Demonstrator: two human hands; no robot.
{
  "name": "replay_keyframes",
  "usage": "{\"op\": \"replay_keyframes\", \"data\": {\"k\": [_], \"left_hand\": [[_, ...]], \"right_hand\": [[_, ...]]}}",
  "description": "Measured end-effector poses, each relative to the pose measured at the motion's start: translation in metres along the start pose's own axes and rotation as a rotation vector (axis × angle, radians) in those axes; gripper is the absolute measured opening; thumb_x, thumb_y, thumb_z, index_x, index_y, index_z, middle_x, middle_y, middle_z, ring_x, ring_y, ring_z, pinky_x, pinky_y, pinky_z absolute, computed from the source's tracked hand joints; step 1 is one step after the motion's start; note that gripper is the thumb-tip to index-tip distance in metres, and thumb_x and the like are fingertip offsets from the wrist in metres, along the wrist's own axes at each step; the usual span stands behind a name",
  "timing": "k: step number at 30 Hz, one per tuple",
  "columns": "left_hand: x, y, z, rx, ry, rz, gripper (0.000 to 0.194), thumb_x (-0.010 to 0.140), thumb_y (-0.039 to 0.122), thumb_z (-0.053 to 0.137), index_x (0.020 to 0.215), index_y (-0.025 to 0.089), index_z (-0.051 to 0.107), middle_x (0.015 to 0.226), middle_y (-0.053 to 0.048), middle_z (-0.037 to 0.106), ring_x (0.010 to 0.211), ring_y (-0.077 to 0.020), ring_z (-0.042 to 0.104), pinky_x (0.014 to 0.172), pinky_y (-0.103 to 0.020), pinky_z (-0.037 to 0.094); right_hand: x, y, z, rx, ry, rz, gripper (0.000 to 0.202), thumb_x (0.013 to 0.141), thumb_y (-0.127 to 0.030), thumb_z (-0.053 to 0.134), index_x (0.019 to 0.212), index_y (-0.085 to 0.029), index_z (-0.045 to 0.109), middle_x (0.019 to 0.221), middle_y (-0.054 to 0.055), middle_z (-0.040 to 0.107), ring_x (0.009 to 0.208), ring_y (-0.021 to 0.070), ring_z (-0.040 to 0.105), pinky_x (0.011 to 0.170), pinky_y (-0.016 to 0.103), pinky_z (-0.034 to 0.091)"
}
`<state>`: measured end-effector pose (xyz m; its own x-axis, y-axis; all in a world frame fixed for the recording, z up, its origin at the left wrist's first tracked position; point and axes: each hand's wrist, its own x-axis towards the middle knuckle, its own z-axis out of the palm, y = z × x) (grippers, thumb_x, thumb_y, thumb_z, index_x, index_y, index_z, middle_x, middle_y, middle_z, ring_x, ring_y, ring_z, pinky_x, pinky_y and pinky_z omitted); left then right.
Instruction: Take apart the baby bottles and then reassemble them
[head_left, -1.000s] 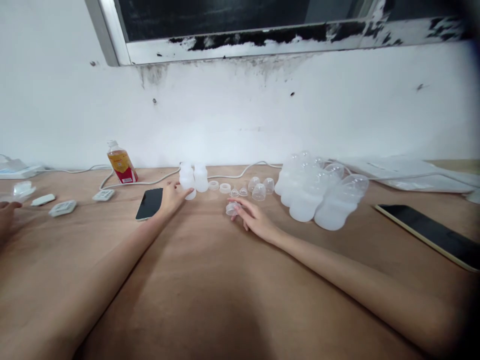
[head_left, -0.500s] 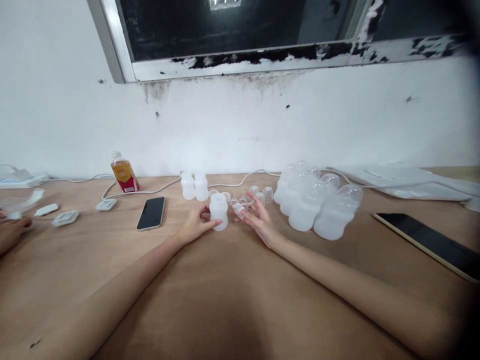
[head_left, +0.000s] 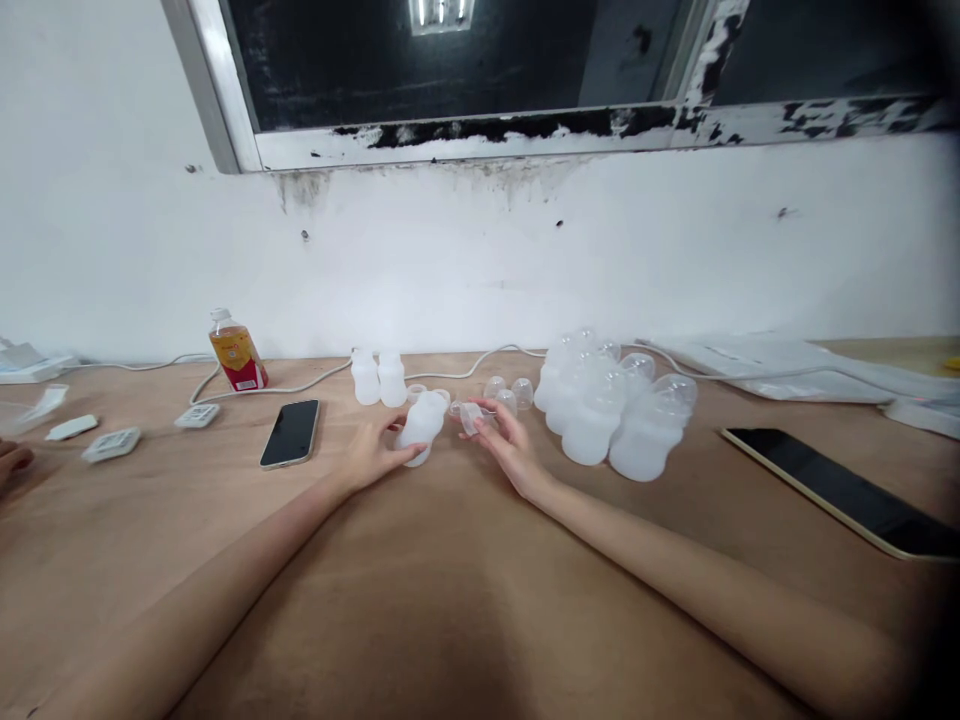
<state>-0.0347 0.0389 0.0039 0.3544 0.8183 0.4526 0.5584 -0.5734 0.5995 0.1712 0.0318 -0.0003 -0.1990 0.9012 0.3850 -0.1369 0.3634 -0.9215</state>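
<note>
My left hand (head_left: 377, 452) is closed around a frosted white baby bottle (head_left: 424, 422), tilted so that its top leans right. Between the thumb and fingers of my right hand (head_left: 507, 445) is a small clear bottle nipple with a collar (head_left: 471, 418), close to the bottle's mouth but apart from it. Two uncapped frosted bottles (head_left: 379, 378) stand behind my left hand. Several clear dome caps (head_left: 523, 392) lie behind my right hand. Pale rings (head_left: 417, 394) sit partly hidden behind the held bottle.
Several capped bottles (head_left: 589, 425) stand grouped at the right, near a large dark phone (head_left: 832, 490). A smaller phone (head_left: 290, 433), a drink bottle (head_left: 238, 352) and small white devices (head_left: 112, 444) lie left. A cable (head_left: 480, 366) runs along the wall. Another person's hand (head_left: 13, 458) shows far left.
The bottle in my left hand has gone from upright to tilted rightward. My right hand has turned the nipple piece toward the bottle. The whole view has shifted slightly.
</note>
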Motion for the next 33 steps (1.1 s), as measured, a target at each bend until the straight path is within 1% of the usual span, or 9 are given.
{"op": "replay_keyframes", "data": {"k": [3,6,10,17,21,25,28,31,33], "left_hand": [[-0.002,0.004,-0.007,0.124,-0.058,0.041,0.046,0.066,0.037,0.057,0.107,0.019,0.051,0.096,-0.006,0.054,0.087,-0.0205,0.052,0.079,-0.034,0.040],[-0.003,0.009,-0.010,0.074,-0.143,0.023,0.046,0.067,0.039,0.056,0.108,0.020,0.052,0.096,-0.005,0.055,0.086,-0.0207,0.053,0.077,-0.033,0.041],[0.000,0.013,-0.014,-0.147,-0.205,-0.112,0.040,0.068,0.042,0.054,0.102,0.021,0.056,0.103,-0.003,0.059,0.094,-0.0220,0.052,0.079,-0.031,0.041],[0.004,0.012,-0.018,-0.686,-0.607,-0.412,0.051,0.076,0.049,0.033,0.106,0.013,0.053,0.083,-0.012,0.064,0.061,-0.0180,0.059,0.046,-0.025,0.041],[0.005,0.017,-0.019,-0.377,-0.477,-0.233,0.045,0.068,0.047,0.051,0.103,0.019,0.055,0.094,-0.007,0.063,0.082,-0.0214,0.058,0.065,-0.030,0.045],[0.005,0.022,-0.017,-0.087,-0.281,0.049,0.048,0.062,0.040,0.062,0.106,0.026,0.052,0.108,-0.002,0.057,0.097,-0.0221,0.051,0.083,-0.035,0.041],[0.004,0.022,-0.016,-0.074,-0.250,0.086,0.046,0.065,0.040,0.060,0.108,0.028,0.050,0.111,-0.001,0.055,0.100,-0.0203,0.050,0.087,-0.034,0.039],[0.004,0.021,-0.016,-0.090,-0.226,0.062,0.044,0.065,0.039,0.059,0.107,0.026,0.051,0.111,-0.001,0.055,0.101,-0.0211,0.050,0.088,-0.034,0.039],[0.003,0.021,-0.016,-0.073,-0.217,0.064,0.045,0.066,0.039,0.059,0.107,0.024,0.051,0.110,-0.003,0.055,0.100,-0.0227,0.051,0.087,-0.036,0.039]], "right_hand": [[0.000,-0.003,-0.003,-0.163,-0.002,-0.087,0.030,0.072,-0.034,0.053,0.099,-0.021,0.047,0.108,0.006,0.050,0.099,0.0178,0.050,0.085,0.034,0.041],[0.000,-0.005,-0.007,-0.262,-0.111,-0.077,0.032,0.070,-0.032,0.056,0.099,-0.023,0.049,0.110,0.005,0.051,0.094,0.0165,0.052,0.083,0.033,0.042],[-0.001,-0.008,-0.010,-0.250,-0.225,-0.048,0.033,0.069,-0.029,0.057,0.100,-0.025,0.046,0.111,0.004,0.049,0.090,0.0145,0.054,0.081,0.032,0.044],[-0.001,-0.024,-0.011,-0.404,-0.353,-0.183,0.033,0.068,-0.026,0.058,0.098,-0.024,0.046,0.110,0.004,0.049,0.106,0.0160,0.045,0.088,0.033,0.039],[0.000,-0.032,-0.012,-0.587,-0.323,-0.074,0.031,0.066,-0.035,0.059,0.091,-0.020,0.050,0.092,0.004,0.059,0.084,0.0160,0.057,0.067,0.028,0.047],[0.004,-0.035,-0.016,-0.651,-0.407,0.208,0.037,0.082,-0.044,0.031,0.075,-0.015,0.053,0.048,-0.001,0.056,0.037,0.0096,0.051,0.040,0.022,0.039],[0.008,-0.041,-0.022,-0.664,-0.442,0.111,0.034,0.080,-0.043,0.038,0.096,-0.017,0.053,0.074,0.004,0.062,0.056,0.0111,0.058,0.047,0.022,0.043],[0.008,-0.043,-0.024,-0.652,-0.460,-0.078,0.053,0.065,-0.039,0.059,0.113,-0.024,0.043,0.111,0.006,0.051,0.085,0.0150,0.056,0.058,0.024,0.046],[0.006,-0.039,-0.021,-0.628,-0.440,-0.049,0.045,0.066,-0.042,0.058,0.105,-0.021,0.049,0.100,0.006,0.058,0.073,0.0133,0.058,0.053,0.023,0.045]]}}
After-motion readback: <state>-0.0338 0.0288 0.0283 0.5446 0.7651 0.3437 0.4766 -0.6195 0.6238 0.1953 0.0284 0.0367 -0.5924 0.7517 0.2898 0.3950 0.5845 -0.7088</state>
